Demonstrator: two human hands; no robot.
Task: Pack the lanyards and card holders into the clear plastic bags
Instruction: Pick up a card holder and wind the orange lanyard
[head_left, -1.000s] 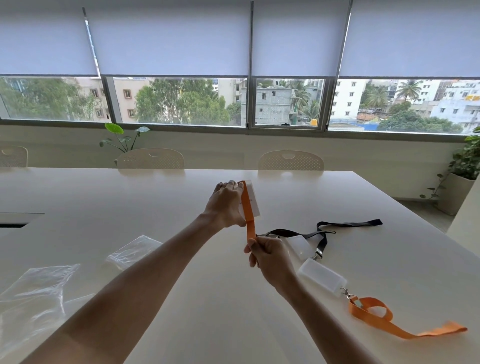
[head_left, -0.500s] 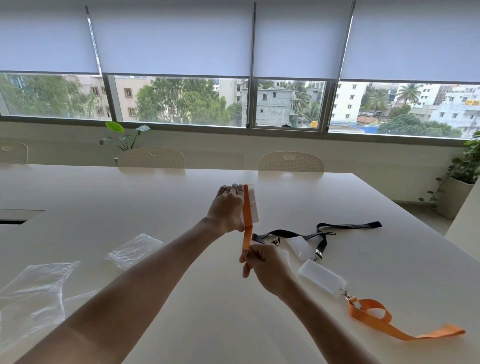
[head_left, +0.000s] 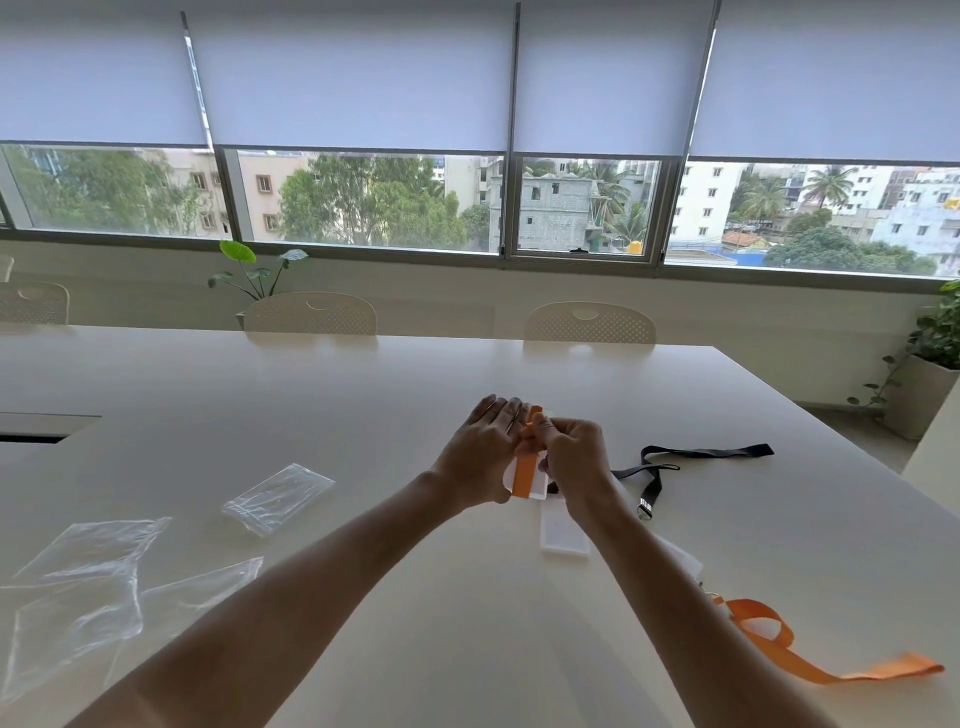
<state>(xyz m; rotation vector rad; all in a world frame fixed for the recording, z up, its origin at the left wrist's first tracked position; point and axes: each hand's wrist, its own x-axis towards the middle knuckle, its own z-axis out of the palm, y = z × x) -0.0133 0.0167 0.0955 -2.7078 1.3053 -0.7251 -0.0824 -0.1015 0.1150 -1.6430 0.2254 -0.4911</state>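
Note:
Above the middle of the white table (head_left: 415, 395), my left hand (head_left: 480, 454) holds a white card holder (head_left: 537, 491) with an orange lanyard strap (head_left: 523, 475) laid along it. My right hand (head_left: 574, 457) pinches the strap at its top end, close against the left hand's fingers. A second card holder (head_left: 563, 535) lies flat on the table just below my right wrist. A black lanyard (head_left: 675, 460) lies to the right. Another orange lanyard (head_left: 810, 660) lies at the near right. Clear plastic bags (head_left: 278, 496) (head_left: 78, 587) lie on the left.
Two pale chairs (head_left: 310, 313) (head_left: 589, 323) stand at the table's far edge, with a small plant (head_left: 249, 270) behind. A potted plant (head_left: 930, 374) stands on the floor at the right. A dark slot (head_left: 31, 439) is set in the table at the far left.
My right hand has risen from the strap's lower end to its top beside the left hand, so the strap is folded along the card holder. The camera has tilted slightly.

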